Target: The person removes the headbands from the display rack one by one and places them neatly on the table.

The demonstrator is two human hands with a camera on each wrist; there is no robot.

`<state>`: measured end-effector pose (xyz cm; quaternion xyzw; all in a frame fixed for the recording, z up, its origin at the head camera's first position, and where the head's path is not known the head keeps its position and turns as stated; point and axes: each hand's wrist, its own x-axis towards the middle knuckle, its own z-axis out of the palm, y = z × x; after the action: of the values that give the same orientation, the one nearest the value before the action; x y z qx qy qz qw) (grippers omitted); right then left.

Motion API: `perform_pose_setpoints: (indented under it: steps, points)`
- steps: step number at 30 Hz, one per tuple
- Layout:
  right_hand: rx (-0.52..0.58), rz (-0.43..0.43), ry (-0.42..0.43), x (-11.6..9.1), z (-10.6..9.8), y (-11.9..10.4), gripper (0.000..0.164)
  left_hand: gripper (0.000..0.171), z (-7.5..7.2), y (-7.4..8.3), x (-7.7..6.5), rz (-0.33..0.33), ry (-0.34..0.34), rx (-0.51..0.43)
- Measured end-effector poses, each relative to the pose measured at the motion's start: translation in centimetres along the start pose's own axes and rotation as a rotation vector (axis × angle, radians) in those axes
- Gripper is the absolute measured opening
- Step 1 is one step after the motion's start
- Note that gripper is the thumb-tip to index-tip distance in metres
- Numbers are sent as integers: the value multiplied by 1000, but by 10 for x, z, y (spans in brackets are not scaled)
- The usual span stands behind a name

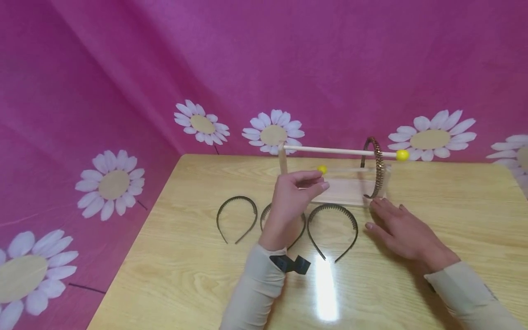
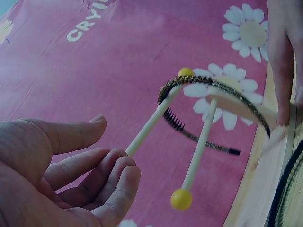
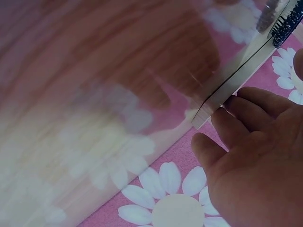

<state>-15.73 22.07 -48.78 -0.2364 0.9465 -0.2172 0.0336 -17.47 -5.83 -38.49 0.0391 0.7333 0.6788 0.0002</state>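
Note:
A wooden stand, its pale base [image 1: 342, 191] on the table, carries two horizontal rods tipped with yellow balls. Around the upper rod [image 1: 330, 149] hangs a brown-gold beaded headband [image 1: 378, 167], near the ball [image 1: 402, 155] at the rod's right end. My left hand [image 1: 288, 197] is raised before the stand, by the lower rod's ball [image 1: 322, 169]. Its fingers are loosely bent with nothing between them in the left wrist view. My right hand [image 1: 406, 233] lies low at the base's right front corner, fingertips right at its edge.
Three black toothed headbands lie in a row before the stand: one at left [image 1: 252, 201], one in the middle [image 1: 305, 227] partly behind my left forearm, one at right [image 1: 352, 217]. Behind the wooden table [image 1: 177, 275] hangs a pink cloth [image 1: 330, 68] with white daisies.

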Motion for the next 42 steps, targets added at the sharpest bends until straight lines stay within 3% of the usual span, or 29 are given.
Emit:
perform_pose_setpoints:
  steps: [5,11,17,28,35,42]
  points:
    - [1,2,-4,0,0,1,69,23,18,-2,0,3,-29,-67]
    - [17,2,25,0,0,-1,68,23,31,-7,3,46,-69,-68]
    - [5,4,17,0,0,0,68,25,43,-12,6,58,-60,-65]
    - [-8,9,3,-4,1,3,69,28,80,-24,17,50,-75,-91]
    - [-17,1,12,-4,0,2,67,34,94,-26,20,5,-67,-103]
    - [-31,-1,17,-4,-2,0,66,36,106,-27,23,17,-47,-70]
